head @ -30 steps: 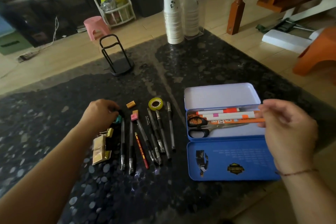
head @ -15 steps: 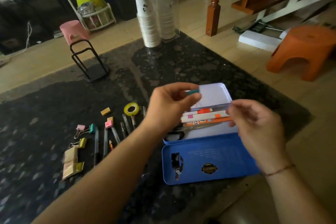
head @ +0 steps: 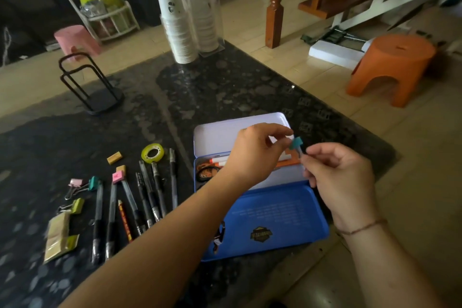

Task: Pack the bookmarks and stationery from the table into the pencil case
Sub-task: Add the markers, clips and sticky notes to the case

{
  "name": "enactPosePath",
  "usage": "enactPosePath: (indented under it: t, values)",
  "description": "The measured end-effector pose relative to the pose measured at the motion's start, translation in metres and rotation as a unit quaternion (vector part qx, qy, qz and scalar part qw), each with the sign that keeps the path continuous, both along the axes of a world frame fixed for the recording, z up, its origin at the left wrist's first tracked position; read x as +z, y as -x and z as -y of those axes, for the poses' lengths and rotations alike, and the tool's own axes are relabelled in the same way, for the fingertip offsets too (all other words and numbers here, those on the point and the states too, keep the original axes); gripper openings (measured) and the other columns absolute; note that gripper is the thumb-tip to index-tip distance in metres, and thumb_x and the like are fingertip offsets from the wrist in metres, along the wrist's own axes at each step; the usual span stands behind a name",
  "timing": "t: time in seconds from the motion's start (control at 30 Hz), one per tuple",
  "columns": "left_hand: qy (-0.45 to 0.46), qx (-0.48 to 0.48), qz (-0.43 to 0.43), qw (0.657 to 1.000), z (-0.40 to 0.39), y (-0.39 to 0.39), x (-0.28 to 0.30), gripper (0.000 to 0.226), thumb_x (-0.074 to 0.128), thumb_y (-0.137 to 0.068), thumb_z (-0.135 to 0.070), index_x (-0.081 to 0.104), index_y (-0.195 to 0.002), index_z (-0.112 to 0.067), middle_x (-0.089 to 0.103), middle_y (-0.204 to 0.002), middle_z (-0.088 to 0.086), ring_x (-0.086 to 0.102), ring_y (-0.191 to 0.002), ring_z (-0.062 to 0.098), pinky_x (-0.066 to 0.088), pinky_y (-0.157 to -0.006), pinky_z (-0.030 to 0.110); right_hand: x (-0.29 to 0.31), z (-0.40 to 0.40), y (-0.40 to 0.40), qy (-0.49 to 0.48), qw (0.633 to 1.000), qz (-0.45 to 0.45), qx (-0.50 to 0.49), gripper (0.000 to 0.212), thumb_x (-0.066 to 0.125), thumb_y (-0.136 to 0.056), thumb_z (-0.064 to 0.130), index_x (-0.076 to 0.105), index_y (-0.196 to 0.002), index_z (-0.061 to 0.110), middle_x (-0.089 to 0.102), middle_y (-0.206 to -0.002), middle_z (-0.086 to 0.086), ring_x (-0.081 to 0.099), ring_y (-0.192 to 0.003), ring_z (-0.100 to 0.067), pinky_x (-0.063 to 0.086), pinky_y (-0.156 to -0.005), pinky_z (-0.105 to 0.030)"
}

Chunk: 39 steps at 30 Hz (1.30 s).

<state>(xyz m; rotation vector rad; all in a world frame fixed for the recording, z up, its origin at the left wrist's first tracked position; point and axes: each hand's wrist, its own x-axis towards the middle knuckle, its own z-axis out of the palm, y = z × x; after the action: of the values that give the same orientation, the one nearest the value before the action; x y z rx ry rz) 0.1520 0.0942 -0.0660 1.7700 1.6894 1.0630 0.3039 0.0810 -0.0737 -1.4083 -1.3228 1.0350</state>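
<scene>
A blue tin pencil case (head: pixel 287 210) lies open on the dark stone table (head: pixel 225 87), with markers, an orange ruler and scissors (head: pixel 207 172) inside. Above it, my left hand (head: pixel 255 152) and my right hand (head: pixel 335 172) both pinch a small teal binder clip (head: pixel 297 144). Left of the case lie several pens (head: pixel 150 190), a roll of yellow tape (head: pixel 152 153), erasers (head: pixel 115 157), pink, teal and yellow-green binder clips (head: pixel 82 184), and gold bookmarks (head: pixel 58 235).
A black wire stand (head: pixel 87 87) and a stack of paper cups (head: pixel 177 25) stand at the table's far side. An orange stool (head: pixel 392 67) sits on the floor to the right, near the table's right edge.
My left hand picked up the teal binder clip from the row at the left and carried it right over the case, where my right hand now also pinches it.
</scene>
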Motion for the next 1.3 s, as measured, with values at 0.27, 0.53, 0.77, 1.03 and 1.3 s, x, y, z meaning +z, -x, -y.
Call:
enactPosePath:
  t: [0.27,0.53,0.77,1.03,1.3]
  values:
    - [-0.039,-0.012,-0.211,0.977,-0.003,0.009,-0.017,0.024,0.062,-0.086,-0.02,0.07,-0.109,-0.025,0.064,-0.11,-0.004,0.053,-0.099,0.02,0.043,-0.084,0.039,-0.009,-0.008,0.003,0.005,0.996,0.08,-0.035,0.023,0.075,-0.078,0.013,0.062,-0.075,0.032,0.069,-0.076,0.01,0.066,-0.069,-0.006,0.056,-0.056,-0.025]
    - [-0.013,-0.033,-0.195,0.98,-0.004,0.011,-0.021,0.022,0.064,-0.086,-0.028,0.069,-0.106,-0.026,0.062,-0.111,-0.005,0.053,-0.101,0.017,0.044,-0.089,0.043,-0.009,-0.007,0.012,-0.014,0.989,0.14,-0.042,0.024,0.077,-0.077,0.017,0.06,-0.074,0.035,0.068,-0.073,0.016,0.066,-0.07,-0.005,0.058,-0.06,-0.035]
    - [-0.023,-0.034,-0.227,0.973,-0.002,0.016,-0.027,0.02,0.063,-0.086,-0.033,0.07,-0.104,-0.027,0.061,-0.112,-0.006,0.054,-0.1,0.018,0.041,-0.088,0.039,-0.007,-0.003,0.017,-0.037,0.977,0.208,-0.038,0.012,0.072,-0.082,0.02,0.071,-0.089,0.03,0.072,-0.083,0.01,0.066,-0.074,-0.009,0.057,-0.06,-0.032]
    - [-0.021,-0.039,-0.221,0.974,-0.002,0.018,-0.028,0.019,0.063,-0.087,-0.034,0.069,-0.104,-0.027,0.061,-0.11,-0.007,0.055,-0.097,0.015,0.043,-0.087,0.041,-0.003,0.002,0.015,-0.097,0.918,0.383,-0.019,0.018,0.066,-0.085,0.024,0.072,-0.102,0.024,0.059,-0.115,0.002,0.058,-0.081,-0.016,0.048,-0.054,-0.026]
    - [-0.021,-0.048,-0.218,0.974,0.0,0.019,-0.027,0.027,0.062,-0.087,-0.033,0.065,-0.114,-0.028,0.06,-0.115,-0.006,0.054,-0.101,0.016,0.042,-0.09,0.04,-0.009,0.001,0.012,-0.036,0.87,0.491,0.025,0.032,0.056,-0.089,0.033,0.063,-0.12,0.036,0.041,-0.137,0.003,0.04,-0.112,-0.022,0.045,-0.062,-0.028]
